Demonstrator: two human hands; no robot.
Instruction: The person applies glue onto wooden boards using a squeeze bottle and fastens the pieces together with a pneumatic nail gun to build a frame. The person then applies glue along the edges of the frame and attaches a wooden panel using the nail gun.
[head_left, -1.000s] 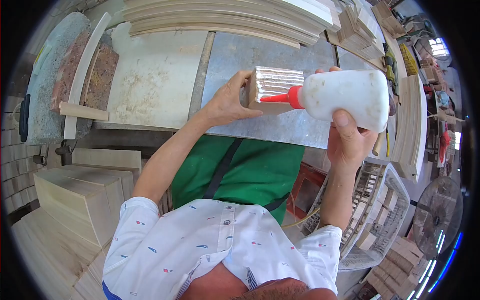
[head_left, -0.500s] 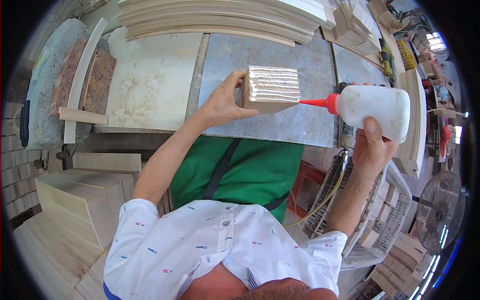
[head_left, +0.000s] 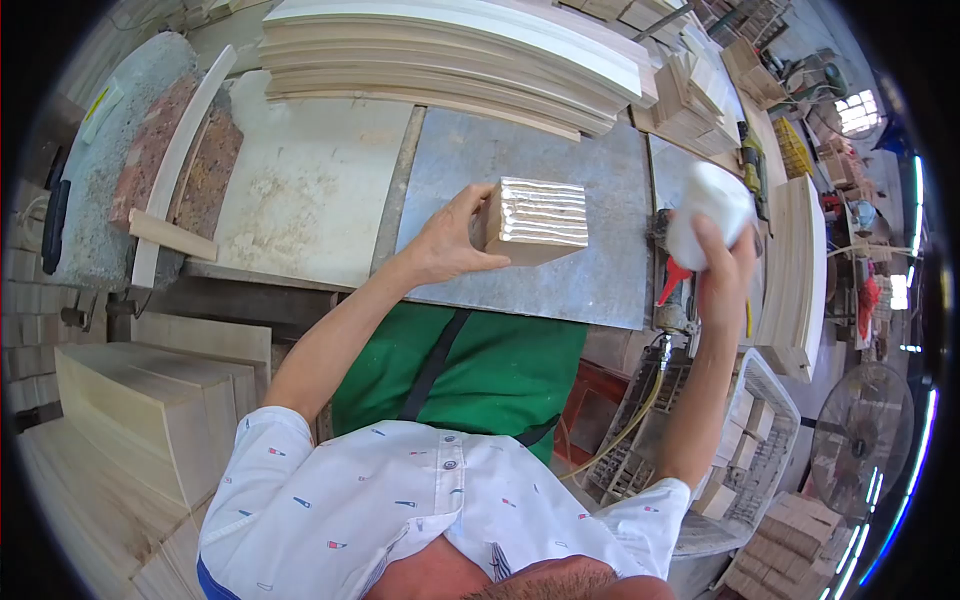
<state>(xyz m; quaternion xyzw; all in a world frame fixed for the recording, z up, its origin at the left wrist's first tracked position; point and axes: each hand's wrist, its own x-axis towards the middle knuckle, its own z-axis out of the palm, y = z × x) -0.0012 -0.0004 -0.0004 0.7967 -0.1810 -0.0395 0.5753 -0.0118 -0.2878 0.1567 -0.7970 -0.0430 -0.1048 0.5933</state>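
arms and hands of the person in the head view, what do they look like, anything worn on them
The left hand and right hand are bare, with no gloves, and no watch shows on either wrist. Both forearms are uncovered. The left sleeve and right sleeve are short and white with small coloured prints.

Left fingers [head_left: 487, 262] hold a wooden block [head_left: 541, 222] (white-striped); right fingers [head_left: 709, 236] grip a blurred bottle [head_left: 718, 188], apparently tilted.

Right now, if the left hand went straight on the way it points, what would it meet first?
The white-striped wooden block, which the left hand holds by one end, lies directly in that line. Whether the palm touches it is hard to tell.
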